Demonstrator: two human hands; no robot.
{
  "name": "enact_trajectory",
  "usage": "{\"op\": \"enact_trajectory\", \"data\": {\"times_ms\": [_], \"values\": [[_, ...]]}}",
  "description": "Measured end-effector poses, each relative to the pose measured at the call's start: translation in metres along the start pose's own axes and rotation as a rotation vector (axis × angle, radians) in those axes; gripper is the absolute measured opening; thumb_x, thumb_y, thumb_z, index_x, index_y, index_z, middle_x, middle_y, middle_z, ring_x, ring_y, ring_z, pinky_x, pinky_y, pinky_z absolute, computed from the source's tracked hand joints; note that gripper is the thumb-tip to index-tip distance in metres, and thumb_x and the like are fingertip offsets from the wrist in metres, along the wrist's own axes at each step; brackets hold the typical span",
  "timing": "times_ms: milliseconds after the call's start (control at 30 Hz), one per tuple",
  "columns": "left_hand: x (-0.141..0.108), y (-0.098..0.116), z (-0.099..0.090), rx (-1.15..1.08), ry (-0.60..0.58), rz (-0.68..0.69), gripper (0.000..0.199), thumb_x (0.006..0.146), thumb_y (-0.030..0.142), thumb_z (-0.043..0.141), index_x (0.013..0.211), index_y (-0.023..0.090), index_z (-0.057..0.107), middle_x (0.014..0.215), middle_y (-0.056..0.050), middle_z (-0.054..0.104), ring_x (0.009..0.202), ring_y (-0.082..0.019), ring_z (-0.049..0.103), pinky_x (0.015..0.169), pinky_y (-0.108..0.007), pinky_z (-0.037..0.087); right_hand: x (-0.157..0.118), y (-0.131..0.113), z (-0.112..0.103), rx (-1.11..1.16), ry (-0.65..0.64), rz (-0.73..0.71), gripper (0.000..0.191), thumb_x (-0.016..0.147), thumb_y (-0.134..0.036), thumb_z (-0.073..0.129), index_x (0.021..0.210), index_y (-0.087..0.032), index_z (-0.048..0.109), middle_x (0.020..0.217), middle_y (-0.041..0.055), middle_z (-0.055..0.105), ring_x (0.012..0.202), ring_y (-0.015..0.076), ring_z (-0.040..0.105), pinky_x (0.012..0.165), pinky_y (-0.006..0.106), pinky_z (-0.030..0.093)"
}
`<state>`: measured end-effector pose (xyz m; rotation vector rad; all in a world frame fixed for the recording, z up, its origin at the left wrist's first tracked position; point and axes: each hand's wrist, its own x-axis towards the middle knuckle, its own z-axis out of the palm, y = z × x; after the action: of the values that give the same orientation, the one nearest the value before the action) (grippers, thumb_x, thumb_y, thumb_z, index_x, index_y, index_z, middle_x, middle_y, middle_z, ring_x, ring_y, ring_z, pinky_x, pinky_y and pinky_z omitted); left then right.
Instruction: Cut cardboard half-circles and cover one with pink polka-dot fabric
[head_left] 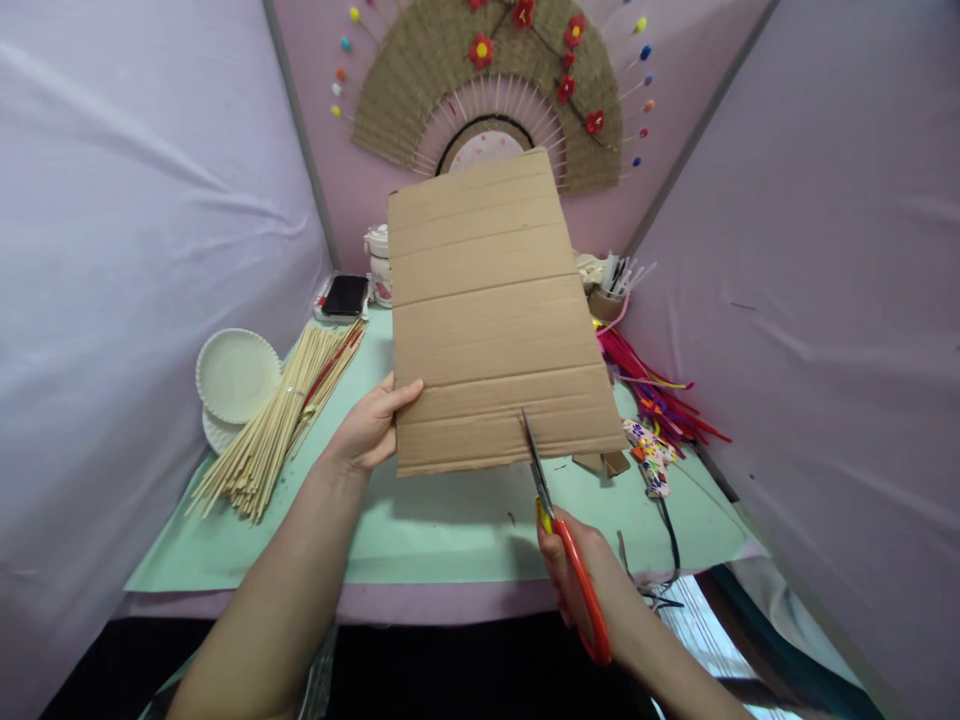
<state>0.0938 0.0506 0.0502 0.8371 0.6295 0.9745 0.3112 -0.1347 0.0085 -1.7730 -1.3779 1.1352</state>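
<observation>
A large brown cardboard sheet [487, 320] is held up over the table, tilted, with fold lines across it. My left hand [371, 425] grips its lower left edge, thumb on the front face and the fingers mostly hidden behind. In my right hand [574, 565] is a pair of scissors [585, 590] with red and yellow handles. Their blades point up and overlap the bottom part of the cardboard, right of its middle; whether they cut into it cannot be told.
On the green tabletop [450, 545], thin wooden sticks [277, 420] and white plates [237, 375] lie left. Pipe cleaners [660, 390], a flowered glue gun [651, 458] and its black cord are right. A phone [345, 296] and jar [380, 270] stand behind.
</observation>
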Motion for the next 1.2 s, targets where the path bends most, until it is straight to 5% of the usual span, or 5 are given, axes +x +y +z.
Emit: {"op": "enact_trajectory", "data": {"times_ms": [333, 600, 1200], "values": [[0.0, -0.001, 0.002, 0.044, -0.034, 0.006, 0.062, 0.073, 0.024, 0.075, 0.13, 0.016, 0.053, 0.118, -0.011, 0.07, 0.113, -0.029, 0.064, 0.093, -0.039, 0.055, 0.0, 0.009, -0.005, 0.089, -0.103, -0.073, 0.057, 0.085, -0.078, 0.03, 0.078, -0.023, 0.04, 0.059, -0.0057, 0.036, 0.048, 0.0098, 0.036, 0.042, 0.022, 0.032], [0.0, -0.004, 0.001, 0.093, -0.073, -0.03, 0.054, 0.072, 0.028, 0.076, 0.122, 0.016, 0.059, 0.12, -0.011, 0.069, 0.117, -0.03, 0.061, 0.092, -0.038, 0.055, 0.001, -0.003, -0.015, 0.108, -0.179, -0.267, 0.068, 0.081, -0.084, 0.023, 0.101, -0.022, 0.044, 0.081, 0.0002, 0.044, 0.068, 0.0152, 0.042, 0.064, 0.03, 0.043], [0.001, -0.006, 0.004, 0.073, -0.087, -0.067, 0.055, 0.073, 0.027, 0.076, 0.124, 0.016, 0.059, 0.121, -0.012, 0.069, 0.117, -0.029, 0.062, 0.095, -0.039, 0.053, -0.001, 0.004, -0.005, 0.118, -0.131, -0.148, 0.069, 0.076, -0.088, 0.024, 0.081, -0.022, 0.041, 0.058, -0.0053, 0.04, 0.047, 0.0117, 0.044, 0.045, 0.025, 0.043]]}}
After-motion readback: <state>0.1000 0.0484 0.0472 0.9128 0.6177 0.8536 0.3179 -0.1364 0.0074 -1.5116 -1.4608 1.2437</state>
